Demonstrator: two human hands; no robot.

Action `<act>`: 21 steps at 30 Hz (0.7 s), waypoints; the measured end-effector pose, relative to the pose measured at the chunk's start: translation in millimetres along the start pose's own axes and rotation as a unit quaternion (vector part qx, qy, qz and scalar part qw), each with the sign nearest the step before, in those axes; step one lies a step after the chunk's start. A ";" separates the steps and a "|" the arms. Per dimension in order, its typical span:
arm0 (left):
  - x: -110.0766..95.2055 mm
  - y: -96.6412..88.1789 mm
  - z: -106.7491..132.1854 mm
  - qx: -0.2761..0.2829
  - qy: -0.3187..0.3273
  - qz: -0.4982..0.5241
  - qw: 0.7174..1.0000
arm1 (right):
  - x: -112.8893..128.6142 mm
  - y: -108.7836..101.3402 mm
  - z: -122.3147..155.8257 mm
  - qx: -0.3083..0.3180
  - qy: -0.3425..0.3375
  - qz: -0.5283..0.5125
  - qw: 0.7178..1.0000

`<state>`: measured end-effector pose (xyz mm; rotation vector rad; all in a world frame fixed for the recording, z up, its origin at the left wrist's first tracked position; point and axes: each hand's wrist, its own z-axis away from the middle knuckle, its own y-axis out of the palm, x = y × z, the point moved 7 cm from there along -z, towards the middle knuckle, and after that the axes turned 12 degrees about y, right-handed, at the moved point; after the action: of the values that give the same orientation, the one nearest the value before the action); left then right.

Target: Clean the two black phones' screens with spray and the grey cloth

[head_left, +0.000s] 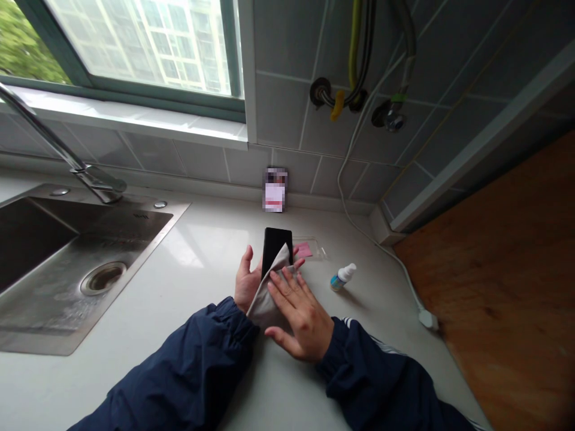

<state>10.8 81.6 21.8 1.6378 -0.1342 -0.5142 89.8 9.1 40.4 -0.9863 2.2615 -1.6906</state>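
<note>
A black smartphone (pixel 277 246) lies in my left hand (pixel 247 280), its top end pointing toward the wall. The left thumb is at the phone's left side, and fingertips show past its right edge. Over the phone's lower part is a light grey cloth (pixel 268 304), one corner folded up onto the screen. My right hand (pixel 302 311) presses flat on this cloth, fingers stretched out and thumb apart. Right of the phone, a small white spray bottle (pixel 344 277) with a blue label stands on the counter. Behind the fingers lies a clear plastic case (pixel 317 240) with a pink piece (pixel 304 249) in it.
A steel sink (pixel 148 230) with a tap (pixel 101 182) is at the left. A blurred-out upright item (pixel 274 190) leans against the tiled wall. At the right, a white cable (pixel 345 191) runs down to a plug (pixel 428 319) beside a wooden panel (pixel 503 269).
</note>
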 end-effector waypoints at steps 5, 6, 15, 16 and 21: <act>1.3 -1.6 1.8 -0.016 0.001 -0.026 1.000 | 8.6 2.1 0.8 0.015 -0.029 0.009 0.999; 2.6 -0.1 2.7 -0.018 -0.003 -0.026 0.999 | 4.8 1.2 -0.4 0.008 -0.020 0.014 1.000; 7.2 2.3 3.0 -0.019 -0.023 -0.027 0.999 | 1.2 -0.5 0.5 0.003 -0.005 0.005 1.000; 6.4 0.0 2.2 -0.024 -0.022 -0.029 0.999 | 7.1 0.4 2.2 0.014 -0.029 0.001 0.999; 4.7 -2.2 1.7 0.000 -0.018 -0.014 1.000 | 0.5 0.5 0.9 0.004 -0.016 0.009 1.000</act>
<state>13.8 78.6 18.4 1.6328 -0.1379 -0.5644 89.6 8.2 39.8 -0.9811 2.2351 -1.6645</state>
